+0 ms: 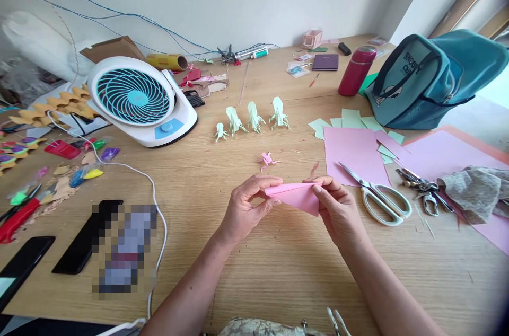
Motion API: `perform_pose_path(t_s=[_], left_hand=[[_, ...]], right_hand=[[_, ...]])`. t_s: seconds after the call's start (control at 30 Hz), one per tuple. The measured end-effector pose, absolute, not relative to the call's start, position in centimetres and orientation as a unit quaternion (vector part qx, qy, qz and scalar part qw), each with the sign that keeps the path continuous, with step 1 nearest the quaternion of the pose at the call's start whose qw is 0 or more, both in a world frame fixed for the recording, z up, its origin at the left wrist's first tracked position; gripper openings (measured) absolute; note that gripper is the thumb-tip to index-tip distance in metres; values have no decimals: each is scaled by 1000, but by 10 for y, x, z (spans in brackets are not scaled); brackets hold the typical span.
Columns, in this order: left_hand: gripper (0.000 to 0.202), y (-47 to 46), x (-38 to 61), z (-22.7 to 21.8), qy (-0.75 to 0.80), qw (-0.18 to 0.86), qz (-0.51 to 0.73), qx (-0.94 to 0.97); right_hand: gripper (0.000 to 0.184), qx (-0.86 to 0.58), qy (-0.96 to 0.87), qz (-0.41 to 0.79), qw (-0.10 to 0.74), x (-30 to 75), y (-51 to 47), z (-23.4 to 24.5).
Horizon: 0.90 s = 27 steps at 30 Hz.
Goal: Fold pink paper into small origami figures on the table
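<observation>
Both of my hands hold a folded pink paper (296,194) just above the wooden table (278,262). My left hand (246,209) pinches its left corner between thumb and fingers. My right hand (338,211) grips its right edge, fingers closed over the fold. A tiny pink origami figure (268,158) lies on the table just beyond the paper. Further back stand several pale green origami figures (254,117) in a row.
White-handled scissors (382,198) lie right of my hands on pink sheets (353,153), with keys (421,185) and a cloth (477,190) beyond. A small fan (137,100), a red bottle (356,71) and a teal bag (429,79) stand behind. Phones (85,238) and a white cable (159,219) lie left.
</observation>
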<state>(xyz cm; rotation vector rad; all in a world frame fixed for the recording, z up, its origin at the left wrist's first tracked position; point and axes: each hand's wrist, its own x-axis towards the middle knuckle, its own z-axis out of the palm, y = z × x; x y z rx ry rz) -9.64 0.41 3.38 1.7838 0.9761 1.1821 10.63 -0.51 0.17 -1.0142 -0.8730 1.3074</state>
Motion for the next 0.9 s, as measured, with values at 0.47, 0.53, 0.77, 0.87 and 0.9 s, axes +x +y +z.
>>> perform_pose_path(t_s=[0.47,0.53,0.77,0.87,0.9], left_hand=[[13,3,-96,37,423,429,514,612],[12,3,-95,39,425,430,513,609],[11,-1,-94,42,451,435,487,608],[12,-3,-94,43,451,433,465,627],[13,-3,-94,43,450,430,458,635]], right_hand=[[12,-415,-439,522,602,102,-9,4],[11,-416,-456,515,595,102,-10,3],[5,-433,-571,450,533,104,-14,4],[3,-431,-625,411,504,104,-15,12],[4,-432,-637,400,497,104,-15,15]])
